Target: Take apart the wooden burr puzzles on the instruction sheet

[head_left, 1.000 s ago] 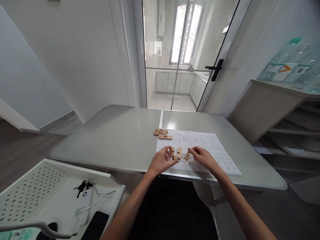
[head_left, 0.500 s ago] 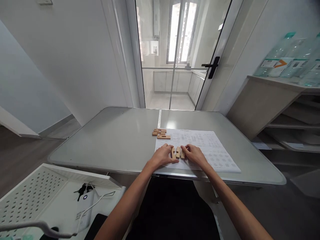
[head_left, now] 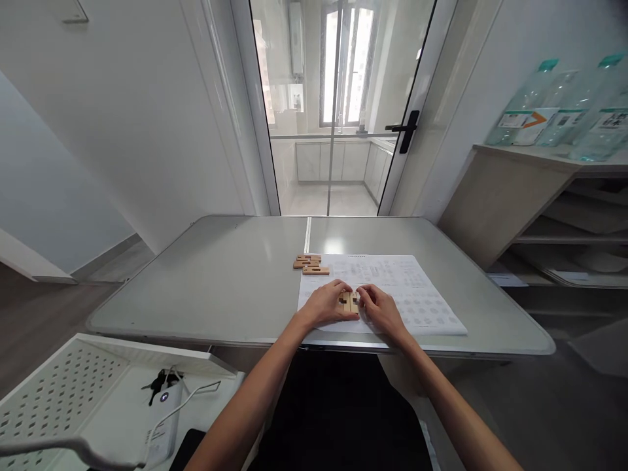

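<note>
Several notched, pale wooden puzzle pieces (head_left: 349, 302) lie side by side on a printed sheet (head_left: 432, 307) near the table's front edge. My left hand (head_left: 324, 303) curls round their left side, thumb at the near end and fingers at the far end. On the right, my right hand (head_left: 383, 307) is closed, fingertips against the rightmost piece and partly covering it. Farther up, at the sheet's upper left corner, more slotted wooden pieces (head_left: 309, 263) lie in a loose cluster, out of both hands.
The light table (head_left: 220, 281) extends to both sides. A white perforated tray (head_left: 63, 386) at lower left holds keys (head_left: 159, 383), a power bank (head_left: 164, 418) and a cable. Plastic bottles (head_left: 540, 104) stand on a shelf unit at right. A glass door (head_left: 338, 150) is behind the table.
The wooden pieces, which stood slightly apart, are now pressed together between my hands. My left hand has moved a little to the right. The camera view has shifted slightly.
</note>
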Action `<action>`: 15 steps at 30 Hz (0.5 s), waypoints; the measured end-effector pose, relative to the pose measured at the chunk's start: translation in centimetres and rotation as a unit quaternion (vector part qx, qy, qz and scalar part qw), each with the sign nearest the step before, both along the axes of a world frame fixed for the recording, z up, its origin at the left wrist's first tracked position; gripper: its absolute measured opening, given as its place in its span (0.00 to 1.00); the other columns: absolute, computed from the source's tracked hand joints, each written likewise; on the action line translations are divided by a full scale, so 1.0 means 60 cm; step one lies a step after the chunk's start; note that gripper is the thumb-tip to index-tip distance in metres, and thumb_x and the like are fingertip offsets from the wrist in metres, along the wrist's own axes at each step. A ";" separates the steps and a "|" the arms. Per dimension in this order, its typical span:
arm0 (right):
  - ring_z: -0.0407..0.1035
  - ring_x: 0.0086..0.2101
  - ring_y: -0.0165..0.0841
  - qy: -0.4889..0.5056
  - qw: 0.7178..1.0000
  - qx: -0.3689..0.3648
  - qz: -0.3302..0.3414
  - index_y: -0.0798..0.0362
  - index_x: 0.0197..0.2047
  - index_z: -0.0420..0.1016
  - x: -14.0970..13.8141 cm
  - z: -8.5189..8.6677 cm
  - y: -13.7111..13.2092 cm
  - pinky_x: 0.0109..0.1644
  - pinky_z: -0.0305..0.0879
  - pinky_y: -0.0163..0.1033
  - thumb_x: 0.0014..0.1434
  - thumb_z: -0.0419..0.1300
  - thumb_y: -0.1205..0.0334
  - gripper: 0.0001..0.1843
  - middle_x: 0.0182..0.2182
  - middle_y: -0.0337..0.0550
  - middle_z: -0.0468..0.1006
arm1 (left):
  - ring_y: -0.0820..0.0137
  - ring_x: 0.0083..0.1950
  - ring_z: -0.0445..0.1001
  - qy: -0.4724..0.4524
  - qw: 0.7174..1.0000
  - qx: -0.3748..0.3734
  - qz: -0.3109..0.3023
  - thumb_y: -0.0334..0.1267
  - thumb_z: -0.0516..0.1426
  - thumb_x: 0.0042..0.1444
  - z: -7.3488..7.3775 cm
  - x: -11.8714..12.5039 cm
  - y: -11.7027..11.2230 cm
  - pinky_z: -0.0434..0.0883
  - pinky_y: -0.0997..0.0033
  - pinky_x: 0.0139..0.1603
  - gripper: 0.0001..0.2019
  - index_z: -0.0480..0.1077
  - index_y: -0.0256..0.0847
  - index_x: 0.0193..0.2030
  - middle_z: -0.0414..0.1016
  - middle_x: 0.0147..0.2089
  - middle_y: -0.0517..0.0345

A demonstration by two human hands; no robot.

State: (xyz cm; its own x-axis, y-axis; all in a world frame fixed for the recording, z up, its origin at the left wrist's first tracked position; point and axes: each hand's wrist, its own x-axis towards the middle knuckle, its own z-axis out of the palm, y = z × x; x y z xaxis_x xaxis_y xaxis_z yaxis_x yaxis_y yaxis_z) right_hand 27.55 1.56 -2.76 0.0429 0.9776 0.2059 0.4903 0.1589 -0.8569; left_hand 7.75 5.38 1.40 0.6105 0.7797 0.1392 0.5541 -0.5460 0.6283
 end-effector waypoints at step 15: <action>0.71 0.26 0.37 -0.002 1.000 -0.011 -0.005 0.48 0.40 0.77 0.000 -0.001 -0.001 0.34 0.63 0.40 0.68 0.53 0.42 0.21 0.25 0.40 0.80 | 0.55 0.52 0.78 0.000 0.951 0.108 0.291 0.50 0.70 0.50 -0.020 -0.099 0.022 0.74 0.59 0.56 0.27 0.75 0.42 0.55 0.77 0.54 0.48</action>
State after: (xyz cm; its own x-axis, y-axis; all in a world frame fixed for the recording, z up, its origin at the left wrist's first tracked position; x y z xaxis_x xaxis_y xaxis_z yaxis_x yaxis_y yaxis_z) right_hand 27.56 1.49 -2.82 0.0522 0.9816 0.1837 0.4946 0.1344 -0.8587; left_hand 1.80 6.67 0.21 0.0850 0.9386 0.3345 0.8024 -0.2635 0.5355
